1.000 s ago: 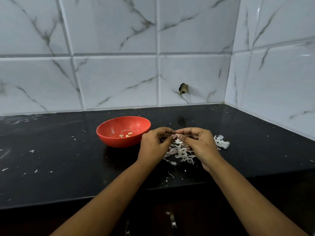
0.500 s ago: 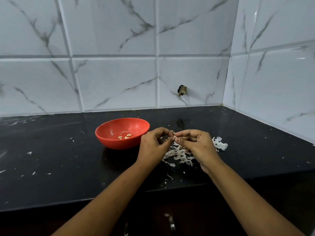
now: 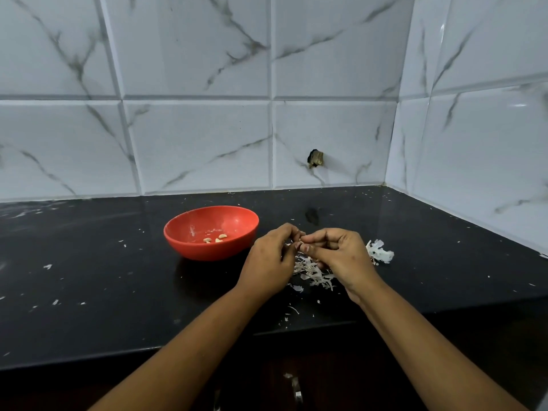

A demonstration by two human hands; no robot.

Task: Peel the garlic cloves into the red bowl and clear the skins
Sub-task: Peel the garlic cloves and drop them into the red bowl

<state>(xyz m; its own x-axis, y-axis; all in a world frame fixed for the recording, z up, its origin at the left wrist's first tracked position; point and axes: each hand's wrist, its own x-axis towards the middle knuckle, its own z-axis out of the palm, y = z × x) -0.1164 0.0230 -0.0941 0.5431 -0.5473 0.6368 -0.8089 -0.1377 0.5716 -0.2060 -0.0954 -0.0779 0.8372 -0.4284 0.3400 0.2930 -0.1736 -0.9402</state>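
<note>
Two hands meet just above the black table point(image 3: 89, 277): the left hand point(image 3: 268, 262) and right hand point(image 3: 341, 256) both have curled fingers point(image 3: 314, 239), which pinch one small garlic clove point(image 3: 301, 241) between their tips, so most of it is hidden. Just left of them stands one red bowl point(image 3: 178, 229) with three peeled cloves point(image 3: 215, 239) inside. A pile of loose skins point(image 3: 312, 272) lies under the hands, and one larger white clump point(image 3: 381, 253) lies beside the right hand.

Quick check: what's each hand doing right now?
Left hand: pinches the small garlic clove.
Right hand: pinches the same clove, fingers curled.
</note>
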